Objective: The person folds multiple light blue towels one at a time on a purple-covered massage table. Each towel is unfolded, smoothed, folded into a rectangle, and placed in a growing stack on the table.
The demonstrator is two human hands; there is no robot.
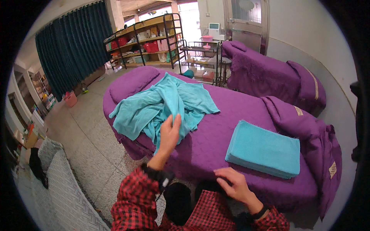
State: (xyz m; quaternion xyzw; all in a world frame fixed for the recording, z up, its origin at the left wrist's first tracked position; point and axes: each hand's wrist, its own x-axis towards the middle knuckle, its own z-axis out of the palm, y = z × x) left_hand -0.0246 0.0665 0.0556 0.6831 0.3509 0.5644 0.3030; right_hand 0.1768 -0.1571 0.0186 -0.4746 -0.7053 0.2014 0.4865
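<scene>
A loose heap of turquoise towels [141, 111] lies crumpled on a purple quilted massage bed [208, 150], close to its pillow [134, 83]. My left hand [170, 133] pinches a raised fold of one towel between thumb and fingers. Over the near edge of the bed hovers my right hand [232, 183], its fingers bent and apart, holding nothing. To the right of that hand sits a neat stack of folded turquoise towels [264, 147].
A bunched purple quilt [312, 138] covers the bed's right end. Behind stand a second purple bed [266, 72], a wire trolley [199, 52] and a loaded shelf rack [144, 40]. A grey patterned cover [66, 190] lies at lower left. A dark curtain [75, 46] hangs beyond.
</scene>
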